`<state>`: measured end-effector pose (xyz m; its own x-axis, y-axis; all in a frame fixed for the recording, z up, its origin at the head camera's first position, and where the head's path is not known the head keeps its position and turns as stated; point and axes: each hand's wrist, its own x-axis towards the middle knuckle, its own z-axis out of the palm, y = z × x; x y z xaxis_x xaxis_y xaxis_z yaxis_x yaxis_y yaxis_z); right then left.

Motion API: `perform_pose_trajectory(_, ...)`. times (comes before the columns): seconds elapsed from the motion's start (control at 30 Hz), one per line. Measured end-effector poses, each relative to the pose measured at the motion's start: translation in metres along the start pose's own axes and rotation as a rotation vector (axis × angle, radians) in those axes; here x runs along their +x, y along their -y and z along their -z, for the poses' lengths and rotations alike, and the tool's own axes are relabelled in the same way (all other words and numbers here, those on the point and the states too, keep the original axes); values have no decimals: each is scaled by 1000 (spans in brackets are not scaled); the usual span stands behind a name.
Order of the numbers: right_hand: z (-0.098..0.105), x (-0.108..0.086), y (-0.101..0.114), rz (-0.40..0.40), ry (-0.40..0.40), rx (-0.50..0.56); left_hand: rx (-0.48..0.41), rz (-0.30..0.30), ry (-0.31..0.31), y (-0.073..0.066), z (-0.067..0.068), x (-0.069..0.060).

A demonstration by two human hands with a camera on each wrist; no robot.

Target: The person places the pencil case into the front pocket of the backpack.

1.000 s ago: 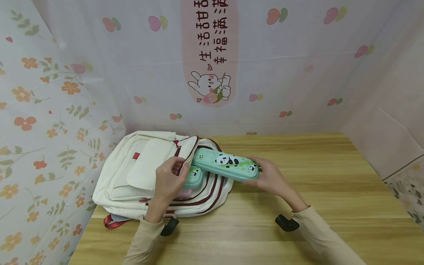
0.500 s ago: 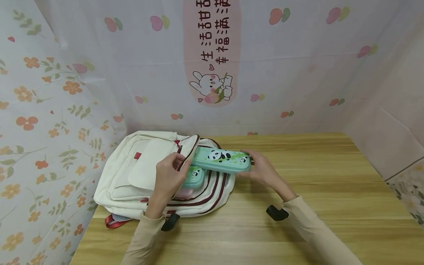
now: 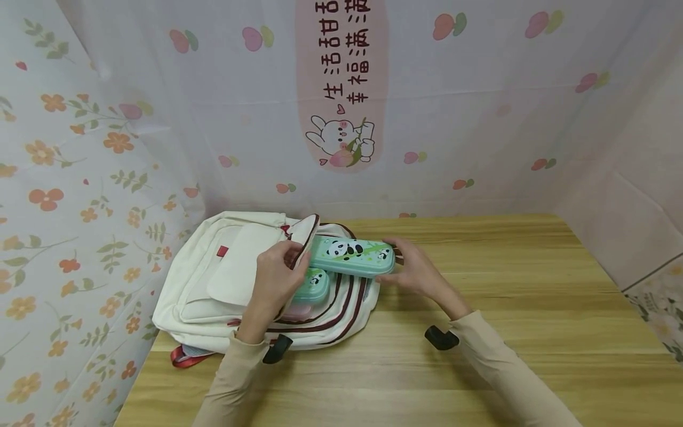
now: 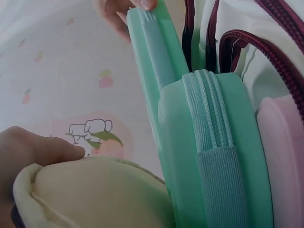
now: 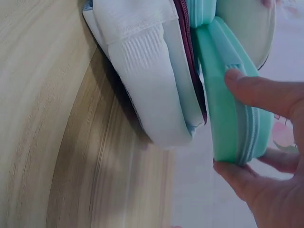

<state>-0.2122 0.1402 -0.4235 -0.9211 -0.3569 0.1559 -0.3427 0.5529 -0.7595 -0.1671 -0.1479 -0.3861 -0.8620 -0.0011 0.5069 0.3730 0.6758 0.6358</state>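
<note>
A cream backpack (image 3: 187, 284) lies on its side with a pocket unzipped. My left hand (image 3: 274, 276) pinches the edge of the pocket flap (image 3: 306, 228) and holds it up; in the left wrist view the thumb lies over the fabric. My right hand (image 3: 418, 270) grips the outer end of a mint-green pencil case (image 3: 352, 255) printed with pandas, its other end inside the pocket. Fingers and thumb span its zipped sides in the right wrist view. Beside it in the pocket sits a second mint case (image 4: 209, 142), with something pink (image 4: 285, 152) next to that.
The backpack rests on a wooden table (image 3: 507, 284), whose surface stretches to the right. Behind it hangs a patterned cloth (image 3: 453, 118), with a flowered cloth (image 3: 69, 249) at the left. A red strap loop (image 3: 184, 359) sticks out at the backpack's lower left.
My right hand has moved left, sliding the panda pencil case further into the pocket. The left hand still holds the flap, having shifted slightly.
</note>
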Motion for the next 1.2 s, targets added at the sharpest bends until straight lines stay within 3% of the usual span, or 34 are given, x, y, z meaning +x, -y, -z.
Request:
perform_pose_trajectory(0.27, 0, 1, -8, 106, 56, 123, -19, -68, -38, 3, -4, 1)
perform_pose_trajectory(0.43, 3, 7, -8, 145, 37, 90, -32, -102, -53, 5, -9, -1)
perform_pose_trajectory(0.63, 1, 13, 0, 110, 11, 39, -51, -130, -60, 5, -13, -1)
perform_pose_trajectory(0.97, -12, 18, 10, 22, -43, 161, -64, -160, -95, 5, -15, -1)
perform_pose_trajectory(1.2, -21, 20, 12, 44, -90, 217, -53, -174, -123, 5, -14, -2)
